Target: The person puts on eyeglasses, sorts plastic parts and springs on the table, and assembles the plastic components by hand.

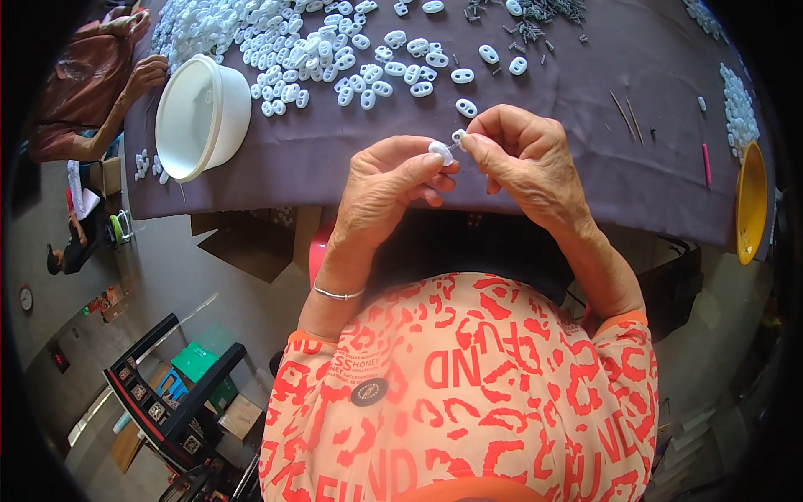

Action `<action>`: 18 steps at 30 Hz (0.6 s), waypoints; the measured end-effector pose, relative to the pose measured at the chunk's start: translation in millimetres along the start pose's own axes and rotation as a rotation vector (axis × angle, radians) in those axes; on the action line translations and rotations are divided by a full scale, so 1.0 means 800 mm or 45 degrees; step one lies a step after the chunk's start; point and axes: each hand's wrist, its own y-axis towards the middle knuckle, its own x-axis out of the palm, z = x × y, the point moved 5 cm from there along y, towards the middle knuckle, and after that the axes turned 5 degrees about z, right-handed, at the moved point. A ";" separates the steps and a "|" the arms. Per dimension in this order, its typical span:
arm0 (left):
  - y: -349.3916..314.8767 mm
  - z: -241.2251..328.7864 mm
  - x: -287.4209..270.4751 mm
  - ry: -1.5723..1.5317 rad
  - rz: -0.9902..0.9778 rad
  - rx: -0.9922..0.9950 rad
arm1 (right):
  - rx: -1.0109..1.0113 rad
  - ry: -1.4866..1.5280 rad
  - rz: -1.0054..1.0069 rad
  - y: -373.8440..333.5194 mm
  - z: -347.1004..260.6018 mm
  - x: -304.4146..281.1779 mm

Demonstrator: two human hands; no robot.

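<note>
My left hand [400, 171] pinches a white oval plastic cord lock body [441, 153] between thumb and fingers, just past the table's near edge. Facing it, my right hand [529, 159] grips a small white plunger piece [457, 136] with a hole in it. Between the two pieces shows a thin metal spring [454, 147], bridging the gap. Just beyond my fingertips lies a loose white two-hole cord lock [466, 108]. More of these parts form a large pile [318, 54] at the far left, and loose grey springs [535, 25] lie scattered at the far side.
A white tub [230, 117] stands at the left, near another person's hand [149, 74]. To the right lie two thin sticks [626, 117], a pink pen-like stick [707, 166], a yellow bowl [753, 201] and more small white pieces [739, 109]. Dark cloth [293, 167] covers the table.
</note>
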 end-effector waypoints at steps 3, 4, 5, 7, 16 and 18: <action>0.001 0.000 -0.002 -0.034 -0.013 0.015 | 0.033 0.024 0.009 0.000 -0.004 -0.002; 0.001 -0.001 -0.003 -0.059 -0.018 0.008 | 0.070 0.031 0.009 0.000 -0.004 -0.002; 0.002 -0.001 -0.003 -0.083 -0.027 0.000 | 0.070 0.031 0.010 0.000 -0.003 -0.002; 0.003 -0.002 -0.002 -0.080 -0.034 0.005 | 0.010 0.051 -0.006 0.000 -0.003 -0.001; 0.001 0.000 0.001 -0.054 0.018 0.025 | 0.040 0.064 -0.012 0.001 -0.002 0.000; 0.001 0.000 0.002 -0.051 0.038 0.027 | 0.058 0.073 -0.018 0.001 -0.002 -0.001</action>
